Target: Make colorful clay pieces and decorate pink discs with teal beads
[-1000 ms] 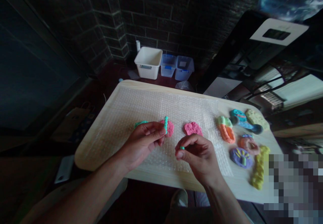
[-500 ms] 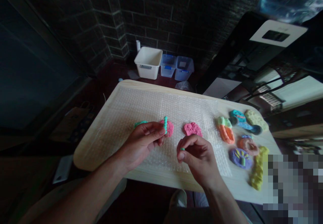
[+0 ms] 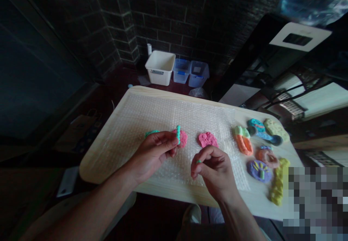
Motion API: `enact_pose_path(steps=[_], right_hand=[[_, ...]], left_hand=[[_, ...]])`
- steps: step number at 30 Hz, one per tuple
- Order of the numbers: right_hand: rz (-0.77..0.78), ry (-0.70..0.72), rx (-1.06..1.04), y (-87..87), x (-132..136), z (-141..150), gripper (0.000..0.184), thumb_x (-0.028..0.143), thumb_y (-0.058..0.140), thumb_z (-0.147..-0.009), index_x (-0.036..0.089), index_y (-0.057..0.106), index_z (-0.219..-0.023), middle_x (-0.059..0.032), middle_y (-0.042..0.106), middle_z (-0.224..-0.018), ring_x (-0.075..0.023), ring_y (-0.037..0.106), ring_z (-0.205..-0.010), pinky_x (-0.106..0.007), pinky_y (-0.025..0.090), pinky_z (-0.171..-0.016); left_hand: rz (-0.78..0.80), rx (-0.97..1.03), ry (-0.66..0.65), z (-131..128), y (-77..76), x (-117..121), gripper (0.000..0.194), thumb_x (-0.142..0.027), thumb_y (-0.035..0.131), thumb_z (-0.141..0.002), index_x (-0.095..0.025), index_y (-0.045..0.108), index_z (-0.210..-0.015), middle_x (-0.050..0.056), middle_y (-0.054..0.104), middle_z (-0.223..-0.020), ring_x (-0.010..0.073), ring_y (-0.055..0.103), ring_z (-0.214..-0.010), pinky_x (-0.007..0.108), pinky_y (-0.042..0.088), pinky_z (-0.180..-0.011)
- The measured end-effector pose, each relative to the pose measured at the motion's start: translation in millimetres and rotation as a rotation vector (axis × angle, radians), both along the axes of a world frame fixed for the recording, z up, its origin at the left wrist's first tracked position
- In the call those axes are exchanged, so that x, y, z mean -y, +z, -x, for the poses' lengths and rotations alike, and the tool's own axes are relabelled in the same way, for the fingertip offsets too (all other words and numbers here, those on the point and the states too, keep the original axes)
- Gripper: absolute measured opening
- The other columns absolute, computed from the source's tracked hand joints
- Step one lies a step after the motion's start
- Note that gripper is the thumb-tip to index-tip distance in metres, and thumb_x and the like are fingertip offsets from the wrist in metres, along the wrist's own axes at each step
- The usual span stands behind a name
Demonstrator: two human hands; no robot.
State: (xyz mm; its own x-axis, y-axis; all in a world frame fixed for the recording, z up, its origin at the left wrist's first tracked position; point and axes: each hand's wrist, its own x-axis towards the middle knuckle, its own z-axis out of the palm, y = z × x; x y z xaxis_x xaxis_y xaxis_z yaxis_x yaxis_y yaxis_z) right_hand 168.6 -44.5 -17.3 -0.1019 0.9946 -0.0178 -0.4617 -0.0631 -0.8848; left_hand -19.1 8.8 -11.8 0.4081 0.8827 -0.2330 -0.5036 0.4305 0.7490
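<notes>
Between its thumb and fingers my left hand (image 3: 157, 150) pinches a thin, beaded strip of turquoise clay (image 3: 178, 134), held upright. My right hand (image 3: 213, 168) is closed in a pinch on a small bit of green clay (image 3: 198, 161), to the right of the strip and apart from it. Behind the left fingers lies a pink clay lump (image 3: 183, 138), partly covered by them. A second pink clay lump (image 3: 207, 139) rests just beyond my right hand. Some turquoise clay (image 3: 151, 133) shows past the left knuckles, mostly hidden.
Bubble wrap (image 3: 152, 110) covers much of the wooden table (image 3: 95, 161). Several clay shapes lie on the right, among them an orange-and-green one (image 3: 243, 141), a purple disc (image 3: 259, 171) and a yellow strip (image 3: 280, 183). Past the far edge stand a white basket (image 3: 160, 69) and blue bins (image 3: 198, 75).
My right hand has shifted very slightly to the right, the green bit turning between its fingers. The left hand and the turquoise strip stay where they were.
</notes>
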Motion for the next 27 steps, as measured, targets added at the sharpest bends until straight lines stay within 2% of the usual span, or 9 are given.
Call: enact_pose_path(steps=[3,6,9,11,14,18,21,25,27], right_hand=[[-0.002,-0.055,0.054,0.5,-1,0,0.022,0.014,0.092,-0.075,0.023,0.073,-0.081,0.0018,0.076,-0.071,-0.0113,0.067,-0.060,-0.020,0.056,-0.057],[0.005,0.027,0.050,4.4,-2,1,0.008,0.024,0.082,-0.090,0.023,0.078,-0.096,-0.0045,0.082,-0.094,-0.0161,0.076,-0.081,-0.028,0.063,-0.074],[0.039,0.123,-0.009,8.8,0,1,0.018,0.036,0.073,-0.098,0.022,0.079,-0.107,-0.0090,0.084,-0.102,-0.0210,0.081,-0.091,-0.032,0.066,-0.078],[0.069,0.147,-0.038,10.0,1,1,0.020,0.039,0.070,-0.099,0.021,0.078,-0.104,-0.0090,0.085,-0.096,-0.0214,0.082,-0.085,-0.031,0.067,-0.072],[0.076,0.134,-0.045,8.2,2,1,0.014,0.033,0.075,-0.096,0.020,0.072,-0.094,-0.0072,0.084,-0.083,-0.0199,0.081,-0.072,-0.027,0.065,-0.061],[0.046,0.048,-0.009,2.6,-1,1,0.026,0.020,0.090,-0.080,0.020,0.063,-0.080,0.0007,0.077,-0.067,-0.0111,0.069,-0.053,-0.019,0.055,-0.051],[0.029,-0.045,0.035,-0.5,-4,0,0.030,0.015,0.095,-0.072,0.020,0.065,-0.075,0.0042,0.069,-0.066,-0.0071,0.059,-0.054,-0.016,0.048,-0.051],[-0.012,-0.052,0.123,-2.8,-3,-2,0.011,0.023,0.088,-0.083,0.022,0.079,-0.088,0.0017,0.070,-0.075,-0.0082,0.058,-0.063,-0.019,0.049,-0.058],[-0.006,-0.024,0.133,-3.1,-2,-2,0.010,0.027,0.080,-0.092,0.024,0.082,-0.101,0.0001,0.072,-0.078,-0.0095,0.061,-0.066,-0.020,0.052,-0.061]], left_hand=[[-0.003,0.005,-0.001,0,-1.9,0,0.018,-0.028,0.089,-0.079,-0.014,0.078,-0.081,0.004,0.070,-0.079,0.0097,0.055,-0.067,0.023,0.042,-0.065],[0.008,-0.007,0.003,0,-1.9,0,0.020,-0.030,0.090,-0.078,-0.014,0.078,-0.082,0.003,0.068,-0.078,0.0102,0.054,-0.067,0.024,0.043,-0.065],[0.024,-0.031,0.000,0,-0.2,0,0.022,-0.031,0.091,-0.076,-0.014,0.077,-0.079,0.002,0.065,-0.073,0.0109,0.054,-0.066,0.025,0.043,-0.064],[0.029,-0.031,-0.001,1,0.9,0,0.022,-0.032,0.091,-0.076,-0.015,0.077,-0.079,0.001,0.065,-0.072,0.0106,0.054,-0.066,0.024,0.043,-0.063],[0.025,-0.021,-0.002,1,1.5,0,0.020,-0.030,0.090,-0.077,-0.014,0.078,-0.080,0.001,0.066,-0.073,0.0096,0.054,-0.065,0.023,0.042,-0.063],[0.011,0.004,-0.001,0,0.4,-1,0.017,-0.028,0.089,-0.078,-0.014,0.079,-0.080,0.004,0.070,-0.078,0.0094,0.055,-0.066,0.022,0.042,-0.064],[-0.010,0.021,-0.009,0,-0.6,-1,0.014,-0.026,0.087,-0.081,-0.014,0.079,-0.082,0.004,0.071,-0.079,0.0093,0.055,-0.067,0.022,0.043,-0.065],[-0.020,0.026,-0.022,0,-1.0,-1,0.013,-0.025,0.085,-0.083,-0.014,0.079,-0.083,0.005,0.071,-0.081,0.0085,0.054,-0.066,0.022,0.043,-0.066],[-0.018,0.029,-0.017,0,-0.9,-1,0.013,-0.025,0.085,-0.083,-0.014,0.080,-0.085,0.004,0.071,-0.081,0.0085,0.054,-0.066,0.022,0.043,-0.066]])
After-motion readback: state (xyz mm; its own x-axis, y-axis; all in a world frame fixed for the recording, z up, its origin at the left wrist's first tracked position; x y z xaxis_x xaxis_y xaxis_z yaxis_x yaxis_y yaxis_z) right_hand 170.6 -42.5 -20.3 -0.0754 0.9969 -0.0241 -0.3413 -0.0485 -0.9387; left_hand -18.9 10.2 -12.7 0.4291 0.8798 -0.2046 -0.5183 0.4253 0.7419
